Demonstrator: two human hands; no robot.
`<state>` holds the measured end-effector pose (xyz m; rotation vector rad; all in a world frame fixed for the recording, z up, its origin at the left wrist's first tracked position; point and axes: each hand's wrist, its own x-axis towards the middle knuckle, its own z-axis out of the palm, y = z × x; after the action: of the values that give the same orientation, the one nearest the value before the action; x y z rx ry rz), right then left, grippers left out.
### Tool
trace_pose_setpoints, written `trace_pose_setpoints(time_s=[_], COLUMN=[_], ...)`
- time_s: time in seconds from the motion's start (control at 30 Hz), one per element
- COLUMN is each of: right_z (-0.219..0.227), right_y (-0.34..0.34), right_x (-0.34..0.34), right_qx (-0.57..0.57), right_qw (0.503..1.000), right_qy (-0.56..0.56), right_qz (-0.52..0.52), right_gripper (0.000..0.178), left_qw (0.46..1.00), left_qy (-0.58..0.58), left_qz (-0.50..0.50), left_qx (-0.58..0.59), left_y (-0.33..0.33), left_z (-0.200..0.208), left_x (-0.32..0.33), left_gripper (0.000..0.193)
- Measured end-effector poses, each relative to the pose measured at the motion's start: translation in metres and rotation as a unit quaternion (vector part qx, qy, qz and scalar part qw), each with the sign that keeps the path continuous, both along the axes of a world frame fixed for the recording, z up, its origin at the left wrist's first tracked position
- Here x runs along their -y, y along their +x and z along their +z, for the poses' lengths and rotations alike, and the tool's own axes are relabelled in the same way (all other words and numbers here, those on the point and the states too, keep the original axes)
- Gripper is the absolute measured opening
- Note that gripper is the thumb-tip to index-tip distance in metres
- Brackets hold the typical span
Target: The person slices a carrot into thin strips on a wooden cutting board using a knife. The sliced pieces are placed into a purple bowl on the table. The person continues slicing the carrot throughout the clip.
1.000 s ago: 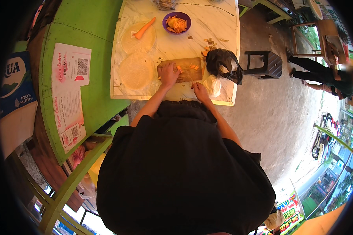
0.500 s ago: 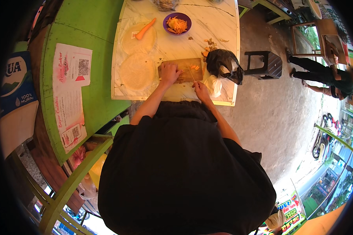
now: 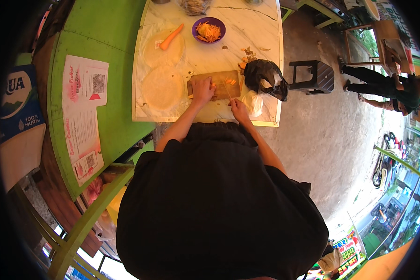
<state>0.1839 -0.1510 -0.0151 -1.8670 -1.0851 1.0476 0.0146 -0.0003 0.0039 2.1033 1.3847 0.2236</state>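
Note:
On a wooden cutting board (image 3: 221, 76), my left hand (image 3: 202, 91) is closed, its fingers pressed on a piece of carrot (image 3: 213, 86) whose orange end shows beside the fingertips. My right hand (image 3: 239, 111), by the table's near edge, grips a knife (image 3: 228, 92) with its thin blade pointing over the board. Small cut carrot pieces (image 3: 230, 81) lie on the board by the blade. Farther off stands a purple bowl (image 3: 195, 29) of carrot strips (image 3: 209, 32). To its left a whole peeled carrot (image 3: 171, 38) rests on a round, pale, flat thing (image 3: 154, 56).
A second pale round (image 3: 163, 88) lies left of the board. On the right are a black plastic bag (image 3: 261, 72), a white bag (image 3: 253, 103) and scattered peelings (image 3: 248, 54). A dark plastic stool (image 3: 319, 77) stands beyond the table (image 3: 247, 28); a person (image 3: 382, 86) is farther right.
The view has shifted slightly. The knife has moved a little over the board, and the carrot end now shows by my left fingers. The bowl and bags stay put.

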Motion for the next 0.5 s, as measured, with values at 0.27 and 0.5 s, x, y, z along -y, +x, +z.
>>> trace_pose_setpoints(time_s=[0.27, 0.5], right_z=[0.003, 0.002], right_y=[-0.001, -0.006], right_x=[-0.001, 0.004], right_qx=[-0.022, -0.048], right_qw=[0.998, 0.993], right_qy=[-0.044, -0.094], right_qz=[0.035, 0.058], right_gripper=[0.056, 0.058], left_qw=[0.994, 0.991], left_qy=[-0.035, -0.045], left_qz=[0.083, 0.105], left_qx=[0.063, 0.075], left_y=[-0.001, -0.001], left_z=[-0.013, -0.015], left_x=[0.006, 0.007], left_gripper=[0.018, 0.014])
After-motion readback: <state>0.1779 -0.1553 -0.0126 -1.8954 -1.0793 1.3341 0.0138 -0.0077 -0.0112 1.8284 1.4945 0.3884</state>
